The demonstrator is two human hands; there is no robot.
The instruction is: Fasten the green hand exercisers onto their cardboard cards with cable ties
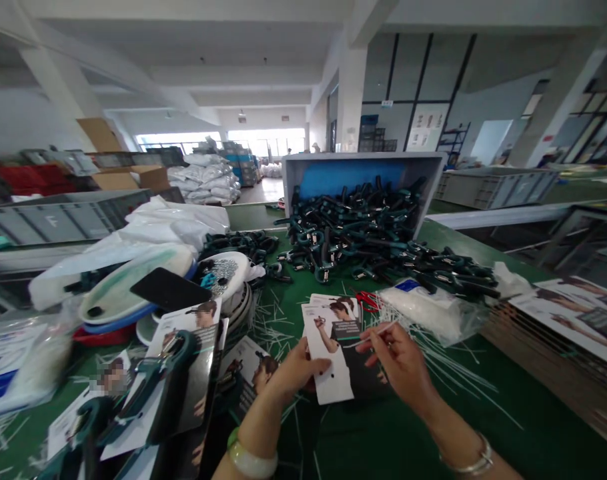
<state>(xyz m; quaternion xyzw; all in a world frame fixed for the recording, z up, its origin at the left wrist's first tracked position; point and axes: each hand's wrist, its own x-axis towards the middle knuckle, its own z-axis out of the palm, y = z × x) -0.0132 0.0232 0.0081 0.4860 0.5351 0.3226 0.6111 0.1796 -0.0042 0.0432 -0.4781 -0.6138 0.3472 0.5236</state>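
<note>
My left hand (294, 373) grips the lower left edge of a printed packaging card (339, 360) that shows a person exercising. My right hand (401, 363) sits at the card's right side, fingers pinched on a thin white cable tie (371, 335) that lies across the card. More such cards lie just behind it on the green table (383, 440). A pale bangle is on my left wrist and a metal bracelet on my right.
A tipped grey bin (413, 175) spills dark green hand grippers (373, 243) over the table. Red scissors (367, 300) and a bag of white ties (433, 310) lie ahead of my hands. Carded grippers (158, 383) pile at left; card stacks (578, 313) at right.
</note>
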